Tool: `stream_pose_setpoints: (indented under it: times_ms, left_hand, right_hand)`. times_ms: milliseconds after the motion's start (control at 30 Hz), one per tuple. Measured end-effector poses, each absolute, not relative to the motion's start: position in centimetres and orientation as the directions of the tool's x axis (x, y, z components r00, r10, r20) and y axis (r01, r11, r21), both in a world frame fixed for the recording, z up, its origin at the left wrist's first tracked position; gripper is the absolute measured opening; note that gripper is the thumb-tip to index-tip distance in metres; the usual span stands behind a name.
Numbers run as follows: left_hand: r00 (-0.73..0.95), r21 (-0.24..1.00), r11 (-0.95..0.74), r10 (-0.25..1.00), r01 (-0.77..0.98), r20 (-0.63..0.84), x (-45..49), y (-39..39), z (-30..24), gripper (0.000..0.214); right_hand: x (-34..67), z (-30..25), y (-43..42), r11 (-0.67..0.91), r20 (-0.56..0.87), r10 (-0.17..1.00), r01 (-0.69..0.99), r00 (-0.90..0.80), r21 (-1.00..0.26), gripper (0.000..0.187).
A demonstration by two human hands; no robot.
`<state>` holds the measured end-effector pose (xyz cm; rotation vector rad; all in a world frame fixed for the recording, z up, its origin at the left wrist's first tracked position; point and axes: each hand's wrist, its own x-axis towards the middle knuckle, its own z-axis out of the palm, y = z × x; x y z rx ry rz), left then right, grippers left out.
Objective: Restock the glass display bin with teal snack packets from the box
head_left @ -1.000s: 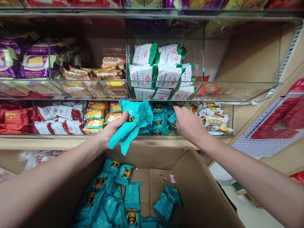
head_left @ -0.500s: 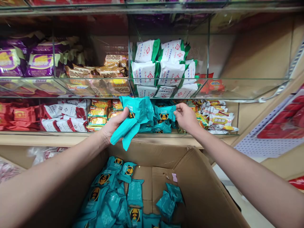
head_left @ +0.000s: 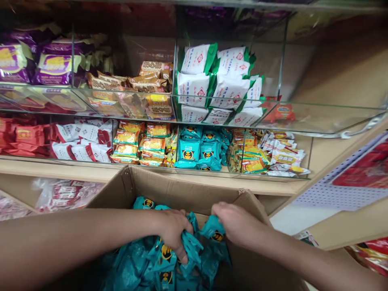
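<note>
Both hands are down inside the open cardboard box [head_left: 182, 186], which holds a heap of teal snack packets [head_left: 133, 264]. My left hand [head_left: 174, 230] is closed round a few teal packets [head_left: 192, 246], thumb on the near side, over the middle of the heap. To its right, my right hand [head_left: 235, 222] pinches one teal packet [head_left: 214, 229] by its end, and its yellow-and-black emblem shows. On the lower shelf behind the box, more teal packets [head_left: 200, 150] are stacked in a clear compartment.
Glass-fronted compartments hold white-and-green packets [head_left: 226, 91], brown packets [head_left: 148, 83], yellow packets [head_left: 125, 139] and red packets [head_left: 26, 137]. A wooden shelf edge [head_left: 75, 169] runs behind the box. A perforated white panel [head_left: 330, 190] stands at the right, a plastic bag [head_left: 66, 194] at the left.
Both hands have come down from the lower shelf into the box. My left hand's grip on the packets has changed, and my right hand now holds a packet in the box. The view has shifted slightly.
</note>
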<state>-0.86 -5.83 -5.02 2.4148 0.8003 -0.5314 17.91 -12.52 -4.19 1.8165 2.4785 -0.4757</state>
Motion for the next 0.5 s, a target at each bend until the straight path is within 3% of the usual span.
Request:
stream_pose_setpoints:
  times_ms: [133,300,367,433,500]
  left_hand:
    - [0.691,0.207,-0.723,0.473,0.659,-0.546,0.2,-6.0,-6.8,0.061]
    - [0.682,0.129,-0.779,0.441,0.614,-0.584,0.1,-5.9,-6.6,0.064]
    - [0.693,0.136,-0.792,0.420,0.595,-0.586,-0.2,-5.9,-6.8,0.064]
    - [0.718,0.150,-0.814,0.389,0.562,-0.577,-0.4,-5.9,-7.1,0.064]
    - [0.733,0.168,-0.817,0.379,0.552,-0.565,-0.4,-6.0,-7.7,0.064]
  right_hand:
    - [15.7,-8.1,-10.7,0.351,-0.367,0.853,0.928,-0.372,-0.126,0.035]
    - [15.7,-5.1,-10.8,0.379,-0.378,0.842,0.921,-0.385,-0.093,0.017]
    - [16.7,-1.9,-10.6,0.315,-0.243,0.910,0.942,-0.334,-0.115,0.017]
    - [18.1,1.2,-9.5,0.224,0.044,0.975,0.963,-0.219,-0.153,0.023]
    - [19.3,3.5,-7.2,0.087,0.292,0.955,0.990,-0.051,-0.111,0.026]
